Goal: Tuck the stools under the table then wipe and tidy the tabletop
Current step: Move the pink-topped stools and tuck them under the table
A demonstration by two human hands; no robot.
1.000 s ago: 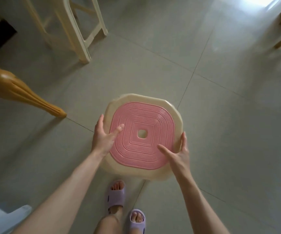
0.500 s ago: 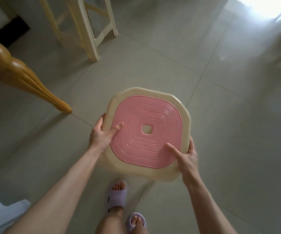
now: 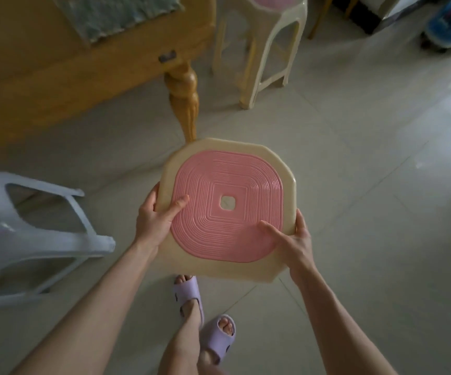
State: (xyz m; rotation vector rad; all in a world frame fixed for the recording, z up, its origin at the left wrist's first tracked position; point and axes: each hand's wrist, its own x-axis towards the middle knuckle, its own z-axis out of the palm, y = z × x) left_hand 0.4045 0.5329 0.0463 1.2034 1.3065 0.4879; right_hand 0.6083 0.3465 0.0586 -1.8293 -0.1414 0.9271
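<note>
While both bare arms reach forward and down, a person holds 1 cream plastic stool [image 3: 270, 169] by the rim of its seat, seen from straight above. The seat has a pink ridged pad with a small square hole in the middle. The left grip [image 3: 155, 220] is clamped on the seat's left edge, thumb lying across the pink ridges and fingers curled over the rim. The right grip [image 3: 293, 242] is clamped on the right edge in the same way. The seat hides the stool's legs, so whether they touch the tiled floor [image 3: 367, 185] cannot be told.

The stool is out in the open, just in front of the carved corner leg [image 3: 185, 96] of a yellow wooden desk [image 3: 56, 77], not under it. A grey-blue mat [image 3: 116, 12] lies on the desk. A 2nd cream stool [image 3: 267, 36] stands just right of the desk's corner. A pale stool [image 3: 29, 234] stands at the left edge. Below, 2 feet wear lilac slippers [image 3: 186, 293].
</note>
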